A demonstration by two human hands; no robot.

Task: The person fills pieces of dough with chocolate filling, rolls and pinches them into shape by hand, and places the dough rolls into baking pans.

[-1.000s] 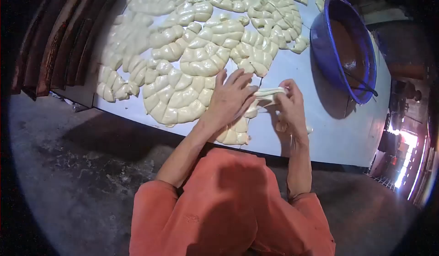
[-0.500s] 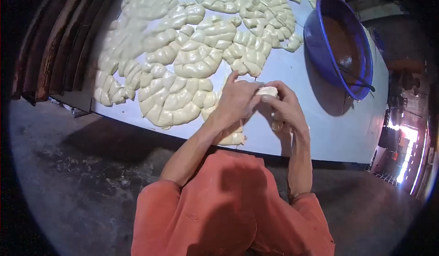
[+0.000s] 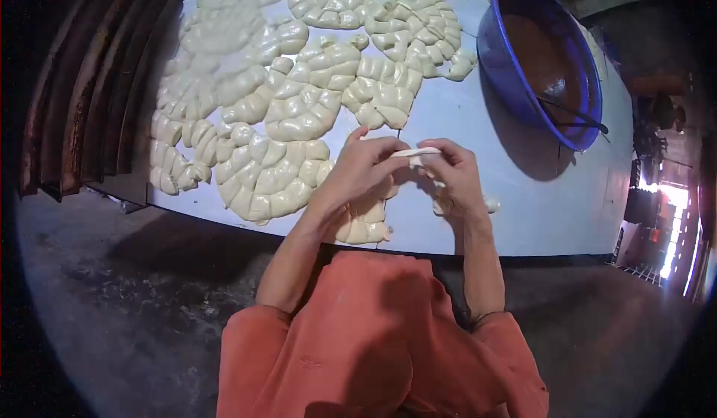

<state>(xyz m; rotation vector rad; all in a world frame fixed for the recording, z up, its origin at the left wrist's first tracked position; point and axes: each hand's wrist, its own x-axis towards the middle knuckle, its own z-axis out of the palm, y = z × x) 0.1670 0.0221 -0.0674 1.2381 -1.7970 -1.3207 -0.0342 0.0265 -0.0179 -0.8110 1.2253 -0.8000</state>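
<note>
A small piece of pale dough (image 3: 417, 154) is stretched between my two hands above the table. My left hand (image 3: 366, 166) is closed on its left end, fingers pinched and thumb side up. My right hand (image 3: 454, 175) pinches the other end between thumb and fingers. Below the right hand lies more pale dough (image 3: 442, 205), partly hidden by that hand. Beside my left forearm is a segmented slab of glossy dough (image 3: 362, 224), partly covered by the arm. Another segmented slab (image 3: 272, 175) spreads to the left of my left hand.
Many glossy, segmented dough pieces (image 3: 302, 108) cover the left and far parts of the white table (image 3: 515, 216). A blue basin (image 3: 497, 60) of brown liquid stands at the right, a dark-handled utensil (image 3: 571, 112) inside. Long rusty metal trays (image 3: 86, 89) stand at the left.
The dough between my hands has gone from a rounded lump to a thinner, stretched strip. The view has shifted slightly, so the table's contents sit further left.
</note>
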